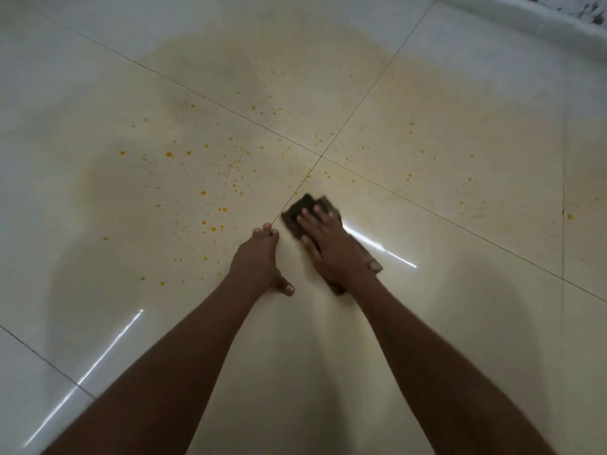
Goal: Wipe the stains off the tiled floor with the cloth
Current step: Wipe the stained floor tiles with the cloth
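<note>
Two bare forearms reach forward over a glossy cream tiled floor [460,178] crossed by thin dark grout lines that meet just beyond the hands. Small orange-yellow stains [203,193] lie scattered in drops and specks over the tiles, thickest on the tile to the left of the grout crossing, with thinner speckling on the far tiles and a few drops out to the right.

The right hand [328,241] lies flat on a dark brown folded cloth [302,208], fingers straight and spread, pressing it against the floor. The cloth sits on the near right tile, its far corner close beside the grout line and just short of the crossing; part of it shows past the fingertips and another part shows under the wrist. The edges of the cloth are blurred.

The left hand [259,261] rests on the floor just beside the cloth, fingers held together and extended with their tips at the grout line, thumb splayed out toward the right. It holds nothing.

Bright streaks of reflected light cross the tiles near both arms. A pale raised skirting edge [525,24] runs along the far right corner.
</note>
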